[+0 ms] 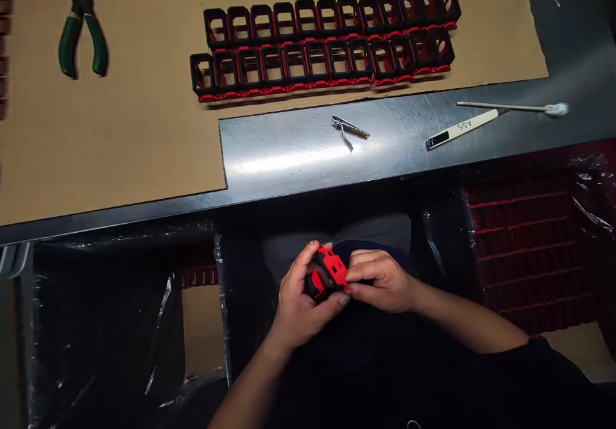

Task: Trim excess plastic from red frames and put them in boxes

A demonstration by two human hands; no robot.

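Above my lap, in front of the bench edge, my left hand (301, 297) is wrapped round a red and black plastic housing (335, 269), thumb along its lower side and fingers behind it. The housing is tilted, with a small rectangular hole in its red face. My right hand (382, 279) pinches at the housing's right corner; whether a small tool or loose bit sits between those fingertips is hidden. Two rows of similar black and red frames (317, 58) stand on the cardboard (144, 140) on the bench.
On the metal bench (279, 153) lie small nail clippers (350, 131), a labelled cream-handled tool (462, 131) and a cotton-tipped stick (510, 106). Green-handled pliers (83, 31) rest on the cardboard. Plastic-lined boxes flank me; the right one holds rows of red parts (529, 243).
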